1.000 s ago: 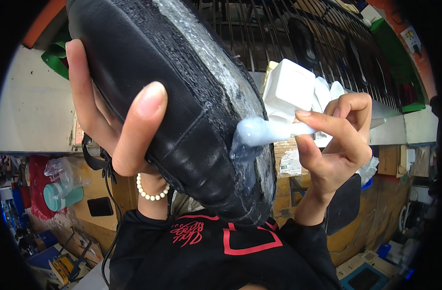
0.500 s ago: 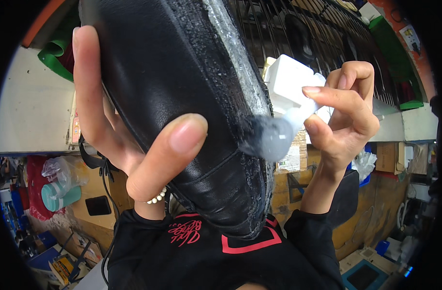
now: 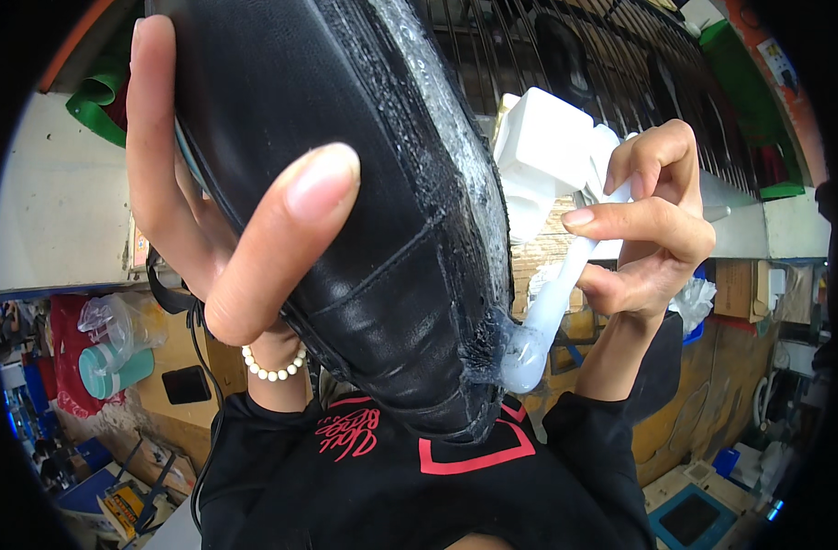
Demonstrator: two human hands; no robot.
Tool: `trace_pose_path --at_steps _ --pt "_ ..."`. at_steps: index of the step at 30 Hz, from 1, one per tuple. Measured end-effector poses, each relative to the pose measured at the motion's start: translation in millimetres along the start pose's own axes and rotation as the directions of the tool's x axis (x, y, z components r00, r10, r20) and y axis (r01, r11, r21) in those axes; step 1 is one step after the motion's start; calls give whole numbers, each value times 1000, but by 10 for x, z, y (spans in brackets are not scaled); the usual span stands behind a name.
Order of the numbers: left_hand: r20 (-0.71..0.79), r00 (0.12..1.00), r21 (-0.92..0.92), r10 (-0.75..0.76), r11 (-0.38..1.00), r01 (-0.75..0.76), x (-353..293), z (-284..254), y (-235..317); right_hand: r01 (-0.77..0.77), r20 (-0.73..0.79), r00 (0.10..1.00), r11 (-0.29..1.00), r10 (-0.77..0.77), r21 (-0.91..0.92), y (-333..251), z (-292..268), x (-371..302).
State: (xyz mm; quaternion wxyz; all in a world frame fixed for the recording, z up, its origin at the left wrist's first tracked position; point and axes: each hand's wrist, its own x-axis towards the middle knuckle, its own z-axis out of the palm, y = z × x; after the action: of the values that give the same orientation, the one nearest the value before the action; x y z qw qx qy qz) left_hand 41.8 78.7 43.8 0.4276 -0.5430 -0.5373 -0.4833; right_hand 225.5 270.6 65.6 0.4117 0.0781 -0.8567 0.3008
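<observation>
A black leather shoe upper (image 3: pixel 382 261), its narrow end pointing down toward my chest, is held up in front of me. My left hand (image 3: pixel 245 275) grips it from the left, thumb over the near face and fingers along the far side. A wet, whitish, glue-like coat runs along its roughened right edge. My right hand (image 3: pixel 652 229) pinches the pale handle of a glue brush (image 3: pixel 558 298) between thumb and fingers. Its head, covered in a translucent glob, touches the shoe's edge near the lower end. The bristles are hidden in the glob.
Behind my right hand stand a white block-shaped container (image 3: pixel 547 137) and a metal rack (image 3: pixel 620 55) holding dark shoe parts. At left are a teal jar (image 3: pixel 116 371), a black phone (image 3: pixel 186 387) and a hanging black cord (image 3: pixel 219 431).
The brush has moved down along the shoe's right edge toward its lower end. My left thumb has shifted up and left, and the shoe has turned and shifted slightly.
</observation>
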Motion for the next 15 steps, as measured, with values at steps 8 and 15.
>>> trace_pose_path --at_steps 8,15 --pt "32 999 -30 -4 1000 5 50 -64 26 32 12 999 998 -33 54 -8 -5 -50" --pt "44 999 157 22 987 -28 96 -93 -32 -18 -28 999 1000 18 1 -119 -9 -86"
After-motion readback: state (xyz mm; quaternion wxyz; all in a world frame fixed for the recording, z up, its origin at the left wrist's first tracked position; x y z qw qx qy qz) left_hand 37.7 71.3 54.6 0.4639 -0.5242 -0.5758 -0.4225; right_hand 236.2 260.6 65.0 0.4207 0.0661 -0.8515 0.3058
